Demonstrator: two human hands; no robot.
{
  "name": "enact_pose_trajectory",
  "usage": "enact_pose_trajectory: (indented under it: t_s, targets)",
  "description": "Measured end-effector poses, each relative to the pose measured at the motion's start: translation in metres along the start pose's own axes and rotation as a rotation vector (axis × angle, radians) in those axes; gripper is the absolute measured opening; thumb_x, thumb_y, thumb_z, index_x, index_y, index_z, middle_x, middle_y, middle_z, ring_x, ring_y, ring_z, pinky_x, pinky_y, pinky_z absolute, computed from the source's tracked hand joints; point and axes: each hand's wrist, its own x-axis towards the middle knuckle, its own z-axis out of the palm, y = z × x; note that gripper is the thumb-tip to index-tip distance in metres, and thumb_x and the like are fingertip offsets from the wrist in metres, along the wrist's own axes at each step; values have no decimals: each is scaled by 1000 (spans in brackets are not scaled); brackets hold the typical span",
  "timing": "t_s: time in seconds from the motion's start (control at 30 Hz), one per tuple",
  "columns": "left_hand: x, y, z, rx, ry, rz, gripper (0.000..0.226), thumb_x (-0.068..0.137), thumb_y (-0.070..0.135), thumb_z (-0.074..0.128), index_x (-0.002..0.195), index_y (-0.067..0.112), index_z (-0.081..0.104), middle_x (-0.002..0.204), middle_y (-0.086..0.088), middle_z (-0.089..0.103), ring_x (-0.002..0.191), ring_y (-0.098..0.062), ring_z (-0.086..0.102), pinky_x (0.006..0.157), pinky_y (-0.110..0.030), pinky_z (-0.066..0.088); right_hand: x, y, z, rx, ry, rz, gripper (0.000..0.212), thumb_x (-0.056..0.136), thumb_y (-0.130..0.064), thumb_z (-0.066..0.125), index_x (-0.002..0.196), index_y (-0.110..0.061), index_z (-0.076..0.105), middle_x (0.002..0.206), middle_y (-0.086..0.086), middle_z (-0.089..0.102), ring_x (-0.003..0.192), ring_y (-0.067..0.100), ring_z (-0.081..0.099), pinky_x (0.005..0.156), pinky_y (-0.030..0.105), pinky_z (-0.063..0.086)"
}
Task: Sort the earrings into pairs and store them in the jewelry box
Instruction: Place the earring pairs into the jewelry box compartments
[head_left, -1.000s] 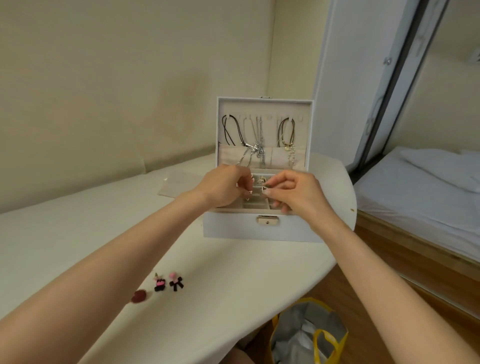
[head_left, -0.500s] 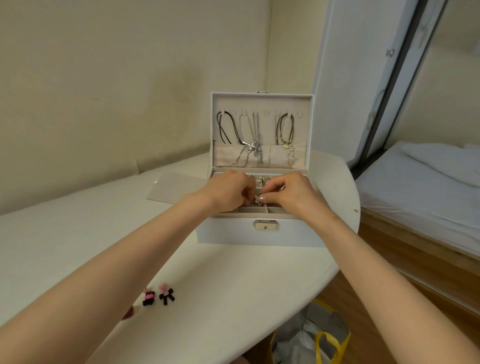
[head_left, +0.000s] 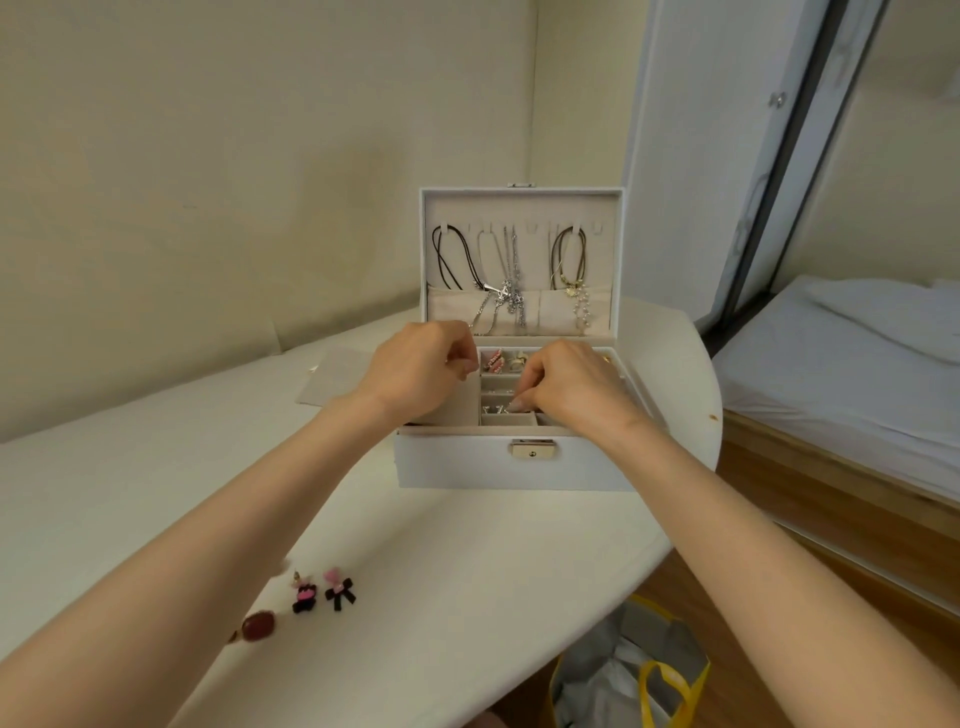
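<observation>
On the white rounded desk (head_left: 467, 597) in a cream-walled room, three earrings lie unstored near the front edge: a dark red oval stud (head_left: 258, 625) and, just beside it, a pink-and-black bow pair (head_left: 323, 591). Farther back, both hands reach into the open white jewelry box (head_left: 514, 465), the left hand (head_left: 421, 371) curled loosely, holding nothing visible, the right hand (head_left: 566, 387) pinching down into a middle compartment on something too small to name. Several compartments already hold pieces, so sorting seems partly done.

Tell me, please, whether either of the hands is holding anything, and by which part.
It cannot be told: both the left hand and right hand are curled over the jewelry box compartments, fingertips hiding any earring.
</observation>
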Motion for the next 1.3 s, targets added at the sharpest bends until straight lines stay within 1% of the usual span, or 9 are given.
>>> enact_pose_trajectory:
  t_s: [0.3, 0.43, 0.57, 0.73, 0.8, 0.87, 1.03, 1.17, 1.3]
  targets:
    - [-3, 3, 2, 3, -67, 25, 18, 87, 8, 53, 92, 19, 66, 93, 5, 65, 82, -16, 50, 72, -26, 39, -1, 9, -5, 113, 23, -24, 9, 81, -21, 70, 88, -22, 75, 105, -4, 70, 103, 15, 60, 87, 31, 48]
    - [-5, 4, 3, 39, -104, 103, 28, 88, 3, 48, 98, 19, 69, 104, -4, 62, 105, -23, 51, 82, -31, 42, -2, 19, -9, 172, 87, -49, 12, 84, -18, 67, 90, -23, 76, 93, -7, 70, 93, 12, 59, 82, 27, 47]
    - [-10, 8, 3, 63, -144, 141, 28, 91, 6, 47, 106, 20, 67, 107, -5, 57, 111, -23, 46, 89, -33, 40, -6, 20, -7, 185, 97, -77, 13, 83, -17, 68, 88, -25, 76, 74, -13, 57, 79, 10, 53, 75, 26, 44]
    - [-30, 14, -9, 12, -115, 160, 14, 89, 20, 56, 102, 20, 58, 90, 7, 56, 89, -17, 50, 72, -27, 38, -28, 9, -3, 249, 110, -139, 8, 81, -21, 70, 85, -26, 74, 71, -6, 60, 69, 8, 52, 69, 29, 45]
    - [-48, 15, -19, -6, -122, 157, 12, 87, 25, 58, 96, 22, 50, 84, 11, 56, 78, -15, 49, 68, -28, 37, -42, 3, 1, 338, 137, -213, 7, 79, -19, 71, 82, -24, 75, 71, -4, 64, 66, 7, 53, 70, 32, 47]
    - [-68, 12, -33, -7, -139, 153, 17, 86, 30, 61, 85, 25, 46, 75, 13, 54, 71, -14, 49, 65, -29, 39, -57, -3, 6, 411, 111, -284, 8, 78, -16, 71, 81, -23, 75, 71, -4, 67, 64, 6, 54, 68, 28, 46]
    - [-101, -4, -60, 50, -442, 47, 18, 83, 32, 66, 72, 27, 52, 66, 11, 61, 58, -5, 51, 63, -25, 44, -84, -22, 30, 415, -59, -382, 10, 81, -18, 68, 84, -25, 75, 73, -5, 68, 63, 4, 54, 65, 21, 43]
    - [-114, -18, -68, 211, -682, -130, 19, 79, 34, 71, 80, 25, 54, 71, 11, 56, 60, -7, 51, 54, -21, 41, -93, -43, 53, 383, -147, -429, 9, 81, -21, 68, 86, -24, 75, 81, -4, 69, 74, 8, 57, 71, 27, 46]
    - [-120, -24, -70, 346, -800, -210, 28, 76, 36, 72, 91, 26, 51, 85, 12, 56, 67, -7, 50, 51, -14, 35, -103, -64, 66, 336, -201, -444, 15, 83, -26, 66, 94, -21, 74, 89, -1, 66, 80, 13, 55, 77, 31, 46]
